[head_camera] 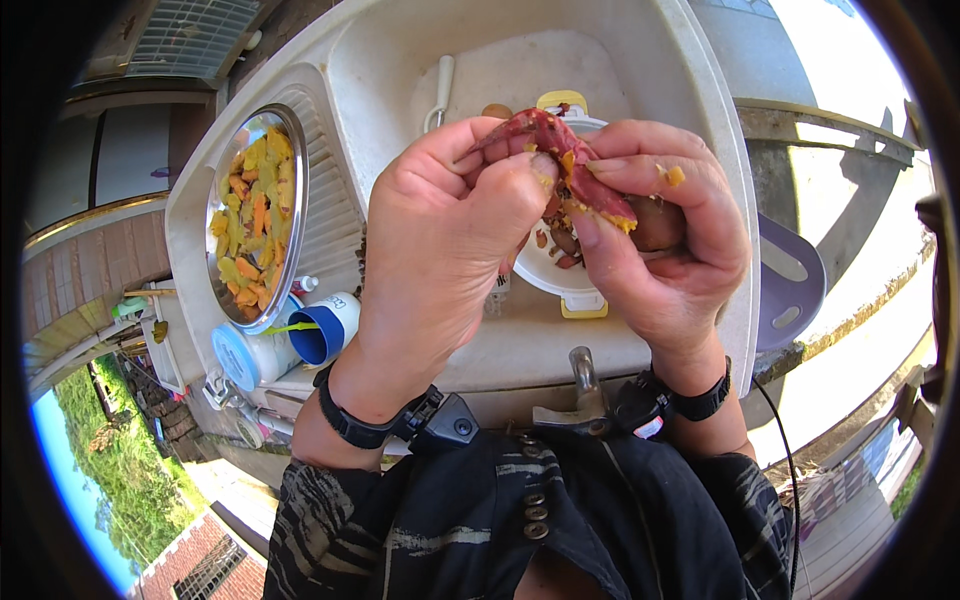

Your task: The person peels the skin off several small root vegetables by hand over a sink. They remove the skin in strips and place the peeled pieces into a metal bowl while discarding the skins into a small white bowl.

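Between both hands, above the sink, is a piece of red sweet potato skin (551, 135) with bits of yellow flesh on it. My left hand (442, 217) pinches its left part with thumb and fingers. The right end is gripped by my right hand (675, 217), which has a crumb of yellow flesh on one finger. Behind the right fingers shows a brown rounded thing (658, 223), partly hidden; I cannot tell whether it is held. Below the hands, a white basin (529, 270) with yellow handles contains brown and red peel scraps (562, 244); the hands hide much of it.
On the ribbed drainboard (334, 180) at left stands a steel tray (300, 187) of peeled yellow-orange pieces (259, 225). Near it are a blue-lidded jar (236, 356) and a blue cup (319, 337). A white-handled tool (444, 86) lies in the sink (375, 45). A metal tap (585, 382) is close to my body.
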